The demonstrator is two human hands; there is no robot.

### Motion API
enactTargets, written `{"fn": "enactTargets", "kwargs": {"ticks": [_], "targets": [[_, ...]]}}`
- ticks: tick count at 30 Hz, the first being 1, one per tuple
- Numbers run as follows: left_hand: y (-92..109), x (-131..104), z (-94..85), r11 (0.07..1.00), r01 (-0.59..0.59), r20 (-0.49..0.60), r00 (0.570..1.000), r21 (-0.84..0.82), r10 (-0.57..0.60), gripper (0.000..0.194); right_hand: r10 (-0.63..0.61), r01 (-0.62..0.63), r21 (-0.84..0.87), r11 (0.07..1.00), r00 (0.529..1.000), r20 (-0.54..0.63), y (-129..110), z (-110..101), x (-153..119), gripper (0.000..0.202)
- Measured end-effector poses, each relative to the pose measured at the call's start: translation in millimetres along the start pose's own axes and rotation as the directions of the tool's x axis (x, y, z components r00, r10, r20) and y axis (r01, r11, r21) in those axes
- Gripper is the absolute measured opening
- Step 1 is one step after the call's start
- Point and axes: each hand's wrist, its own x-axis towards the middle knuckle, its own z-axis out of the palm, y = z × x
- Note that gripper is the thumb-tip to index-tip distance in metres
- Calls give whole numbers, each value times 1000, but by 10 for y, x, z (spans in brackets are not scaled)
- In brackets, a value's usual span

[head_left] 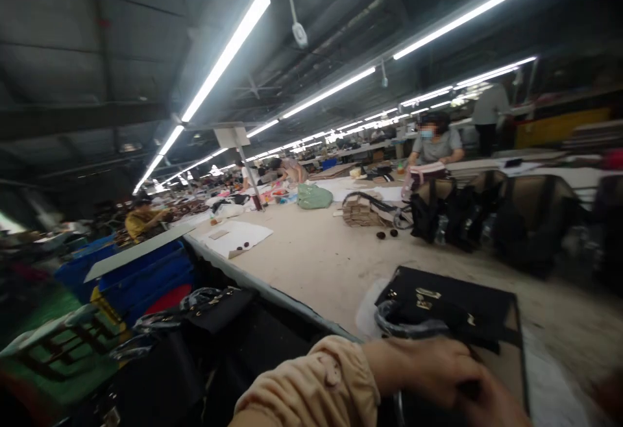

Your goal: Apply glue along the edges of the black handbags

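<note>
— What was biggest on your feed?

— From my remote seat, I saw a long, pale beige worktable [302, 265] stretching out beyond my landmark, a flat black handbag with a taupe side panel [455, 305]. A row of black-and-taupe structured bags [533, 219] stood past its far right side, and a crumpled white sheet [367, 310] showed beneath it.

— How did the handbag lie from the hands?

— On the tabletop, mostly beyond them. Its far edge ran left to right; its near part was covered, so I couldn't judge the long axis. The bare left hand [428, 367], below a gathered beige fabric sleeve [316, 385], crossed the bag's near side, closest to the handle. What I took for the bare right hand [499, 404] met it at the bag's near right.

— Gripping?

— I couldn't tell for either; blur hid the fingertips.

— And its looks?

— Dark, with a curved, clear-plastic-wrapped handle [418, 331] and small gold-coloured metal fittings [424, 304] on top.
</note>
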Motion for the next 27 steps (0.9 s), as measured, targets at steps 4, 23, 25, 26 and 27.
{"fn": "enactTargets", "kwargs": {"ticks": [4,23,25,26,27], "targets": [[144,-51,-49,963,-19,-250,967,-270,-51,35,-16,30,129,991,994,-109,-267,20,-72,27],[349,-750,504,-680,-33,449,727,-733,-519,53,190,-110,517,849,976,-104,-290,-114,79,41],[246,-624,511,-709,-103,385,781,-698,-492,52,175,-109,545,832,982,-71,-361,-153,63,36],[213,-558,507,-708,-123,353,800,-696,-485,49,160,-104,557,824,986,-52,-396,-178,54,32],[191,-496,508,-705,-130,332,813,-697,-478,47,141,-97,568,817,989,-33,-429,-205,45,28]]}}
